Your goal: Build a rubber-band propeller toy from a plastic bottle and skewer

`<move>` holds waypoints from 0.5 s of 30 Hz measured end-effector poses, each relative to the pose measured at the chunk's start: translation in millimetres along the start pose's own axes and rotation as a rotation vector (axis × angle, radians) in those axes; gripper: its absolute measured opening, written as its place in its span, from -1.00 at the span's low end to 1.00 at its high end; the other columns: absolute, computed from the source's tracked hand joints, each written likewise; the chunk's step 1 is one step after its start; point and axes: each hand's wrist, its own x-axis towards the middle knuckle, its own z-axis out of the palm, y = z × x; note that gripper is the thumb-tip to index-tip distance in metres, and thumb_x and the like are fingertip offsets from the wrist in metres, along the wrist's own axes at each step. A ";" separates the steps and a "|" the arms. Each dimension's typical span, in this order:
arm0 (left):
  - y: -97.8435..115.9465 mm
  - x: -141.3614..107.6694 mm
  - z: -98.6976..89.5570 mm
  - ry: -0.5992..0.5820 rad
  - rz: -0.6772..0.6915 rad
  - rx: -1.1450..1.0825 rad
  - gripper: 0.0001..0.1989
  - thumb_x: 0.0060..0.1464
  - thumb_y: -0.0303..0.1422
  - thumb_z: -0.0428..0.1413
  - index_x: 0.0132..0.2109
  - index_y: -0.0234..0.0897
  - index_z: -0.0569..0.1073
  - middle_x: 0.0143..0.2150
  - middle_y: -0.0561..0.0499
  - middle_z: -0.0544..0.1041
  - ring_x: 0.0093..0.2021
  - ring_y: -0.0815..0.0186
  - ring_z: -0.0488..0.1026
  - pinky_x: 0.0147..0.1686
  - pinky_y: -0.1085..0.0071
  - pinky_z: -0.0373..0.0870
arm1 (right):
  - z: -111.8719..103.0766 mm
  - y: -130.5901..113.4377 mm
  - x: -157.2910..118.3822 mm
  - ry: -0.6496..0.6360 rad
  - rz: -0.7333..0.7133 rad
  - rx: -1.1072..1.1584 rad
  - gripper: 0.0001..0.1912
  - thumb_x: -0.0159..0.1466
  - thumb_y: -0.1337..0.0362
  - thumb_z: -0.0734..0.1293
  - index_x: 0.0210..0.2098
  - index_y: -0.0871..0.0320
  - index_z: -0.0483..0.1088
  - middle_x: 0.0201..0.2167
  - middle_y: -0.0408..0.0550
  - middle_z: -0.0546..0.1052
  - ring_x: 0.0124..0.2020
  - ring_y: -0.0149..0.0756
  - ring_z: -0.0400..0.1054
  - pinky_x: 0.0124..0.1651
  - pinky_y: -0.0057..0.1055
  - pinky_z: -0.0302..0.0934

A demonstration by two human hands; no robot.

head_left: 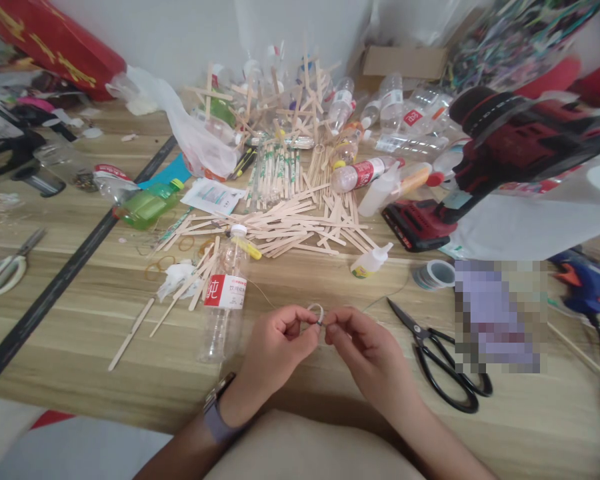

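Note:
Near the table's front edge, my left hand (283, 343) pinches a small whitish ring (321, 309) between thumb and fingertips. My right hand (367, 347) is closed beside it, its fingertips pinching a thin dark thread at the ring's lower edge. Lengths of thin thread (387, 298) show on both sides of the hands; how they join at the ring is too small to tell. Left of my left hand, a clear plastic bottle (225, 307) with a red and white label stands upright. Black-handled scissors (440, 360) lie to the right of my right hand.
Wooden sticks (285, 227) lie heaped mid-table, with several plastic bottles (393, 100) behind. A red and black cordless drill (485, 153) stands at right, near a small glue bottle (371, 261), a grey roll (434, 275) and a blue glue gun (585, 283). White-handled scissors (10, 270) lie far left.

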 end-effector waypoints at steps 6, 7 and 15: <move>-2.0 0.4 0.0 -0.004 0.001 -0.019 -0.80 -0.05 -0.26 0.09 -0.37 -0.29 0.52 -0.65 0.20 0.10 -0.60 0.44 0.02 -0.59 0.45 -0.06 | -0.5 0.5 2.1 0.011 -0.025 -0.013 -0.82 0.29 0.27 0.22 -0.30 0.14 0.46 -0.51 -0.15 0.51 -0.50 -0.37 0.36 -0.48 -0.50 0.19; -2.0 0.3 0.0 -0.004 0.002 -0.020 -0.80 -0.05 -0.26 0.09 -0.37 -0.29 0.52 -0.65 0.20 0.10 -0.60 0.44 0.02 -0.59 0.45 -0.06 | -0.6 0.8 2.0 0.012 -0.025 -0.018 -0.82 0.30 0.27 0.22 -0.30 0.14 0.46 -0.51 -0.15 0.50 -0.51 -0.38 0.36 -0.49 -0.51 0.17; 1.9 -1.4 0.2 0.012 0.003 -0.007 -0.83 -0.06 -0.29 0.07 -0.41 -0.28 0.50 -0.67 0.21 0.08 -0.61 0.44 0.00 -0.59 0.45 -0.07 | -0.3 0.8 -0.1 -0.006 -0.108 -0.108 -0.82 0.31 0.32 0.20 -0.28 0.12 0.45 -0.48 -0.15 0.52 -0.46 -0.37 0.39 -0.43 -0.51 0.21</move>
